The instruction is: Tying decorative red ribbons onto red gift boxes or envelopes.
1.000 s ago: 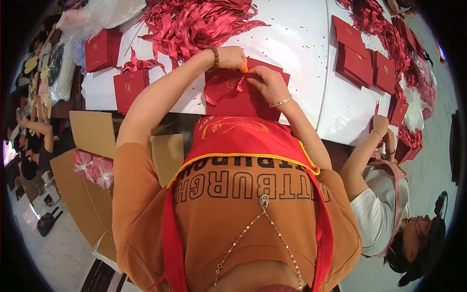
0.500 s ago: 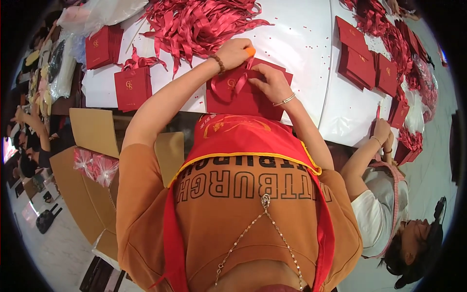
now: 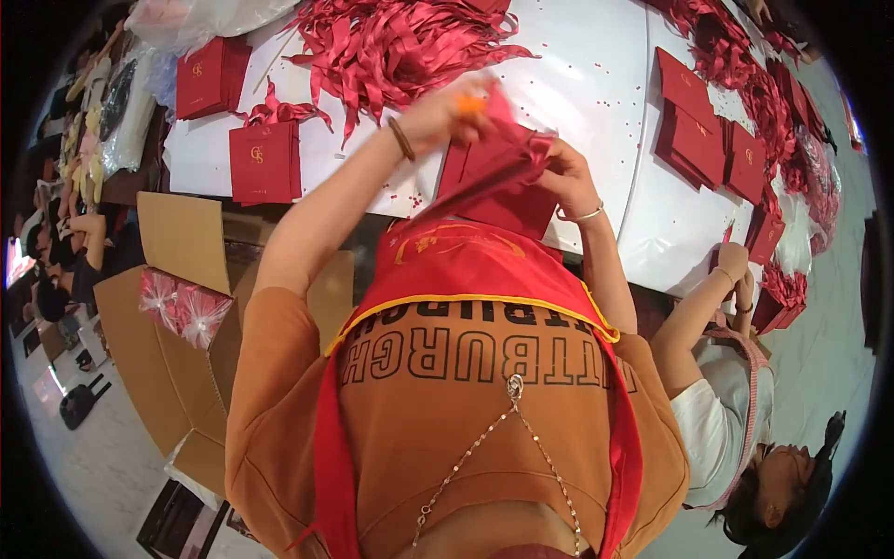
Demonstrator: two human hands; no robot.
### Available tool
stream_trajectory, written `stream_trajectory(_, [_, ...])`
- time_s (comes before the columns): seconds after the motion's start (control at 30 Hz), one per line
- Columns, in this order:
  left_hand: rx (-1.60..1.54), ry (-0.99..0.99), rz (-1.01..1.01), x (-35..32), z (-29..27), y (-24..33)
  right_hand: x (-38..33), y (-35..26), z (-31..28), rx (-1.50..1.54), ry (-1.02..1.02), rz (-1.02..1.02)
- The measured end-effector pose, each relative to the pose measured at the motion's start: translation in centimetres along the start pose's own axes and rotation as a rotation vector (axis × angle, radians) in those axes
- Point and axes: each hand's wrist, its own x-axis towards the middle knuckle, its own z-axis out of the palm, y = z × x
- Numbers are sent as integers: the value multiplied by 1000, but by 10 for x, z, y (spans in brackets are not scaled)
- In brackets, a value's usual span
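While ribbons wait: heap of red ribbons (image 3: 400,42), upper centre.
Hands: left hand (image 3: 445,110) and right hand (image 3: 563,172) both grip a red paper bag (image 3: 498,177).
Progress: finished bags (image 3: 265,160) few, apparently.

1. White tabletop (image 3: 596,74), speckled with tiny red bits.
2. Heap of red ribbons (image 3: 400,37) at its far edge.
3. Flat red bags (image 3: 265,160) stacked at left; another stack (image 3: 209,74) behind.
4. More red bags (image 3: 694,130) at right.
5. Open cardboard box (image 3: 177,373) on the floor, left, holding clear-wrapped red bundles (image 3: 182,307).
6. A co-worker (image 3: 736,438) at lower right.
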Motion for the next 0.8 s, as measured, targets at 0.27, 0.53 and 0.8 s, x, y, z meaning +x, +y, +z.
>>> stream_trajectory(0.27, [173,329,63,-1,12,-42,5,11,-25,114,478,119])
stream_trajectory(0.53, [1502,520,681,-6,-50,-44,0,13,-30,-385,739,108])
stream_trajectory(0.8, [1706,372,708,-19,-69,-50,8,-15,20,-629,4,-60])
